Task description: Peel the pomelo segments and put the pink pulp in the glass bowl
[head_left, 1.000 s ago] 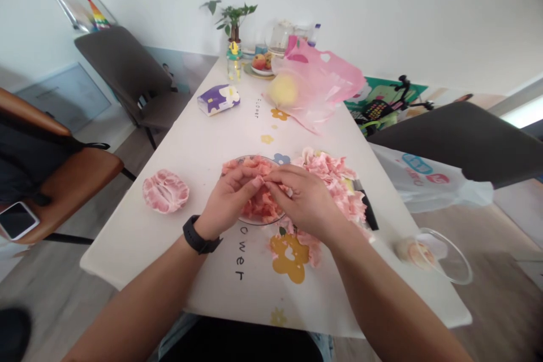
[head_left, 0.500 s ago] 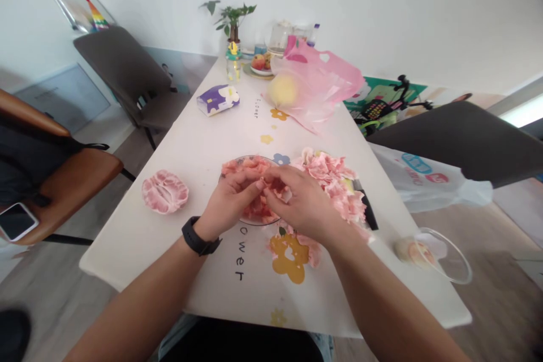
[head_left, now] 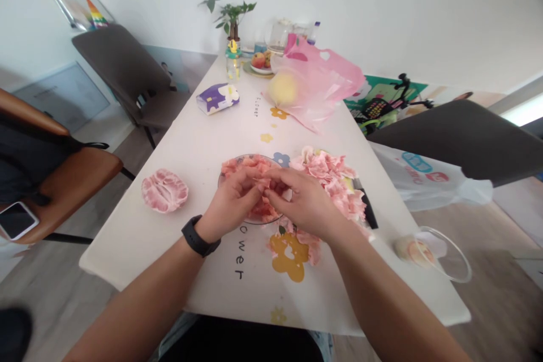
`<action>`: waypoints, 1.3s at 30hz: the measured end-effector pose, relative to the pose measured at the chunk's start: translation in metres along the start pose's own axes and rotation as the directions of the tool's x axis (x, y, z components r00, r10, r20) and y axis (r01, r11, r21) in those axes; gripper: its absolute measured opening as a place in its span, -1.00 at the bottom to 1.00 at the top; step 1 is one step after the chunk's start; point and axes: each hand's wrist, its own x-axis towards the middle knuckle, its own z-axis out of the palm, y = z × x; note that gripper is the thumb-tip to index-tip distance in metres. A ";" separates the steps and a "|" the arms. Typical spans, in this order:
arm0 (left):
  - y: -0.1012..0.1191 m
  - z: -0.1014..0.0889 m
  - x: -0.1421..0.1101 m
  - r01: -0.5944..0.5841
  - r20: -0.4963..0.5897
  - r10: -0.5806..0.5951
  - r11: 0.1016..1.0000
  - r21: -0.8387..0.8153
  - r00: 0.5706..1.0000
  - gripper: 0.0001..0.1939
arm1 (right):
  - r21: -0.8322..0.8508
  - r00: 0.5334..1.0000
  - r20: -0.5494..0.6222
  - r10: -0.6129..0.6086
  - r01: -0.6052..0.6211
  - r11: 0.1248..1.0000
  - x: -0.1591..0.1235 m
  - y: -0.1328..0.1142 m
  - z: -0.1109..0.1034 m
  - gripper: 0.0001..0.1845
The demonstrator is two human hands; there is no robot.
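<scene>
Both hands meet over a clear-rimmed plate (head_left: 259, 223) heaped with peeled pink pomelo flesh (head_left: 254, 163). My left hand (head_left: 233, 195), with a dark band on its wrist, is closed with thumb and fingers pinching a small piece of pomelo flesh (head_left: 264, 182). From the other side my right hand (head_left: 303, 198) pinches at the same piece, its fingertips almost touching the left ones. To the right lies a pile of pale pink pomelo membrane (head_left: 335, 178), with scraps below it. A peeled chunk of pomelo (head_left: 164, 191) sits apart on the left.
Farther back are a purple tissue pack (head_left: 218, 98) and a pink plastic bag (head_left: 318, 79) around a yellow fruit. A dark handle-like object (head_left: 368, 209) sticks out beside the membrane pile. A clear round container (head_left: 441, 254) hangs over the right table edge (head_left: 445, 300).
The fingers of both hands have shifted slightly at the pinch, and more of the pink piece shows between them. The plate, membrane pile and pomelo chunk stay in place.
</scene>
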 end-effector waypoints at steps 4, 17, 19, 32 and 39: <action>0.000 0.000 -0.001 -0.027 0.004 0.027 0.999 0.020 1.000 -0.79 | 0.119 0.992 0.049 0.113 -0.118 0.986 0.000 0.002 0.000 -0.90; -0.001 0.000 -0.004 -0.026 -0.038 0.028 0.998 0.062 0.999 -0.85 | 0.465 0.946 0.224 0.233 -0.313 0.828 0.002 0.010 -0.001 -0.85; -0.001 0.000 -0.004 -0.031 -0.042 0.036 0.994 0.102 0.998 -0.87 | 0.495 0.940 0.238 0.244 -0.333 0.802 0.003 0.010 -0.001 -0.85; -0.002 -0.002 -0.005 -0.118 -0.047 0.124 0.988 0.100 0.991 -0.91 | 0.532 0.948 0.168 0.269 -0.317 0.785 0.002 0.006 0.005 -0.83; 0.002 0.000 -0.005 -0.119 -0.050 0.125 0.986 0.117 0.991 -0.91 | 0.584 0.963 0.086 0.257 -0.257 0.770 -0.002 0.001 0.011 -0.83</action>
